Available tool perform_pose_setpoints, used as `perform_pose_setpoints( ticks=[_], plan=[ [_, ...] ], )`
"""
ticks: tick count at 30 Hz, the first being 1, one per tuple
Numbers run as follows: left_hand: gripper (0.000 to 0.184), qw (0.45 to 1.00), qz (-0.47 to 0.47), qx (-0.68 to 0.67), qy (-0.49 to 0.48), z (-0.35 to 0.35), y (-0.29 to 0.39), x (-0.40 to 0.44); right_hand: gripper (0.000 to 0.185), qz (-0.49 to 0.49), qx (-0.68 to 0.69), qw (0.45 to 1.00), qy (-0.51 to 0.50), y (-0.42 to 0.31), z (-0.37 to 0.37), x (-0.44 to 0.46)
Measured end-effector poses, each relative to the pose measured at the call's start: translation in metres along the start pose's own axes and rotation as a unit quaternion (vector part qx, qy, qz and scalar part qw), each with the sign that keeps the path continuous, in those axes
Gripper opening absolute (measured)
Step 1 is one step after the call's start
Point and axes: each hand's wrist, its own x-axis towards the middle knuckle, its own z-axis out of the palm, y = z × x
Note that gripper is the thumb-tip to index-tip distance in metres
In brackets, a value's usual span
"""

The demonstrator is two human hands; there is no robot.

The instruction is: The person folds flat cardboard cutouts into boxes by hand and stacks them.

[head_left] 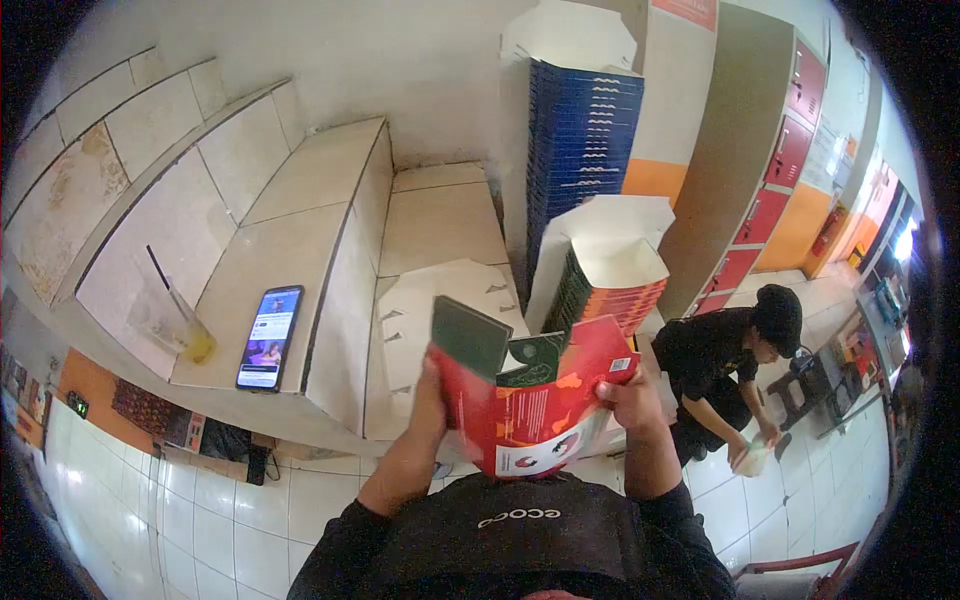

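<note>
Between my two hands is a red and green printed carton (530, 415), partly folded, its flaps standing up. My left hand (428, 405) grips its left side, and my right hand (635, 400) grips its right side with the thumb on the red panel. Beneath and behind the carton, a flat white cardboard sheet (440, 290) lies on the tiled ledge. Just beyond my right hand stands a stack of nested red and green cartons (620, 305), with white insides showing at the top.
A tall stack of blue cartons (585, 130) stands behind. On the left tiled step are a phone (270, 338) and a plastic cup with a straw (190, 340). A person in black (730, 350) crouches at right, near red lockers (760, 215).
</note>
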Motion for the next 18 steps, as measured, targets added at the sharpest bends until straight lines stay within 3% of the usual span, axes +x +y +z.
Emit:
perform_pose_setpoints(
  ticks=[3, 5, 9, 10, 13, 14, 17, 18],
  plan=[
    [0.066, 0.981, -0.159, -0.066, -0.088, 0.02, 0.011, 0.004, 0.033, -0.008, -0.081, 0.997, 0.017, 0.026, 0.024, 0.023],
    [0.07, 0.983, -0.117, -0.09, -0.107, 0.006, 0.007, 0.003, 0.028, 0.022, -0.191, 0.981, 0.019, 0.036, 0.051, 0.037],
    [0.085, 0.978, -0.009, -0.14, -0.151, -0.009, -0.002, 0.006, 0.019, -0.06, -0.109, 0.988, 0.092, 0.018, 0.066, 0.045],
    [0.103, 0.982, 0.072, -0.069, -0.163, 0.011, 0.031, -0.001, 0.019, -0.069, -0.111, 0.986, 0.105, 0.014, 0.075, 0.047],
    [0.11, 0.978, 0.102, 0.104, -0.153, -0.006, 0.025, 0.005, 0.02, -0.074, -0.168, 0.983, -0.021, 0.043, 0.08, 0.058],
    [0.103, 0.978, 0.087, 0.137, -0.133, -0.009, 0.024, 0.007, 0.022, 0.032, -0.138, 0.989, -0.031, 0.054, 0.077, 0.059],
    [0.088, 0.948, 0.145, 0.238, -0.153, 0.0, 0.048, 0.001, 0.02, 0.008, -0.042, 0.996, -0.075, 0.05, 0.108, 0.083],
    [0.077, 0.955, 0.046, 0.222, -0.193, -0.002, 0.05, 0.002, 0.021, 0.01, -0.083, 0.994, -0.068, 0.052, 0.109, 0.093]
  ],
)
